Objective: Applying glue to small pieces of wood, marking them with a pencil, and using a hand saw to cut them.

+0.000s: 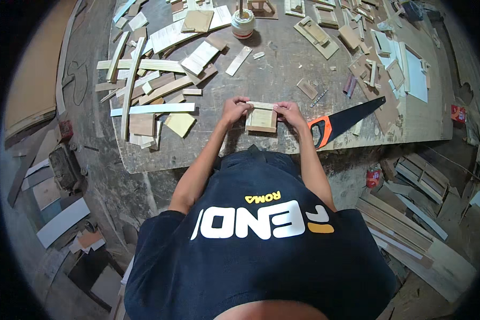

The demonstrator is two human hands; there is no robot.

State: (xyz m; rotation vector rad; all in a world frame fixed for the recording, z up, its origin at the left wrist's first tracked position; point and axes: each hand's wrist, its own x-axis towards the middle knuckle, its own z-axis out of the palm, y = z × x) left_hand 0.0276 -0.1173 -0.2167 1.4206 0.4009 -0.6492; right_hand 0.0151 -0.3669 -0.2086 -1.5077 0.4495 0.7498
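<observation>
My left hand [233,110] and my right hand [289,112] both grip a small wooden assembly [262,118] near the front edge of the workbench [282,74]. It is a pale square board with a thin strip along its far side. The left fingers pinch the strip's left end, the right fingers its right end. The piece rests on the bench top between both hands.
A handsaw [342,120] with an orange and black handle lies just right of my right hand. Several wood strips and offcuts [149,85] pile up at the left. A white jar [243,23] stands at the back. Small wooden parts [378,58] cover the right. Planks [405,224] lie on the floor.
</observation>
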